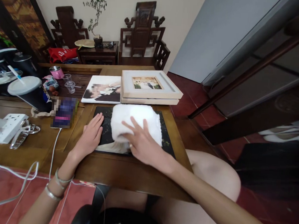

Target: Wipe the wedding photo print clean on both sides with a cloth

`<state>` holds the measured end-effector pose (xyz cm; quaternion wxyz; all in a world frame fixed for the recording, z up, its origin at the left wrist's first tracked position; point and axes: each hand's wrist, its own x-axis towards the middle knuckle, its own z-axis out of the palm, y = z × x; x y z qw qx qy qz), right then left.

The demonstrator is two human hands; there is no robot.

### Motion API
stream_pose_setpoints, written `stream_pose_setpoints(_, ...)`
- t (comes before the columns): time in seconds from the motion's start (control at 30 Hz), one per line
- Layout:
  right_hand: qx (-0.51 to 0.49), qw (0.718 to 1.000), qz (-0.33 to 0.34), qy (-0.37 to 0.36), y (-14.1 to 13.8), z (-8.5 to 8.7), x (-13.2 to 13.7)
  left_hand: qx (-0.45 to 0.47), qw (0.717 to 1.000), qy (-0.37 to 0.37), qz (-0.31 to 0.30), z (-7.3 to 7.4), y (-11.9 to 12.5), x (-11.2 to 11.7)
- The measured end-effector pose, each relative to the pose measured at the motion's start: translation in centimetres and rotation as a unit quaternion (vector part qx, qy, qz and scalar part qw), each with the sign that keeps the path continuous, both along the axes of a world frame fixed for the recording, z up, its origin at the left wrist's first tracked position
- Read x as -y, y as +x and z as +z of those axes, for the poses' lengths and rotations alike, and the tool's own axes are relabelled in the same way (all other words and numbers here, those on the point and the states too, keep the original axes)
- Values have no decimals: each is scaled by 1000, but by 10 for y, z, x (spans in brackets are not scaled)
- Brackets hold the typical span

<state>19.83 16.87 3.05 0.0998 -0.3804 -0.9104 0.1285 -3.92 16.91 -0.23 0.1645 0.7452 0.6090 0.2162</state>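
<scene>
A dark, glossy picture panel [105, 117] with a pale shape along its lower part lies flat at the table's near edge. My left hand [92, 135] rests on its left edge, palm down and fingers stretched out. Across the middle of the panel sits a folded white fluffy towel [136, 114], which covers much of the picture. My right hand [143, 142] grips the towel from its near side, fingers spread over the top and the thumb at the lower edge. The panel beneath the towel is hidden.
Behind the panel lie a photo print [102, 89] and stacked pale frames [151, 86]. To the left are a phone [64, 112] on a white cable, a lidded cup with a straw [28, 88], a clear hair claw [23, 135] and a power strip [11, 125]. Carved chairs stand beyond.
</scene>
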Motion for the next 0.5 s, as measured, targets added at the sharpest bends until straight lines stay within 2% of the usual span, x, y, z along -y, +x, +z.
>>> stream_pose_setpoints(0.13,-12,996,73,-47,15,10,58,6,1000,8,-6,-1,-1,-1)
stream_pose_setpoints(0.23,-32,989,100,-103,21,22,70,5,1000,11,-16,-1,-2,-1)
stream_pose_setpoints(0.33,-45,986,82,-135,15,27,44,1,1000,10,-13,-1,-1,-2)
stream_pose_setpoints(0.5,-7,996,-14,-86,-21,19,-41,6,1000,-2,-3,0,0,-2)
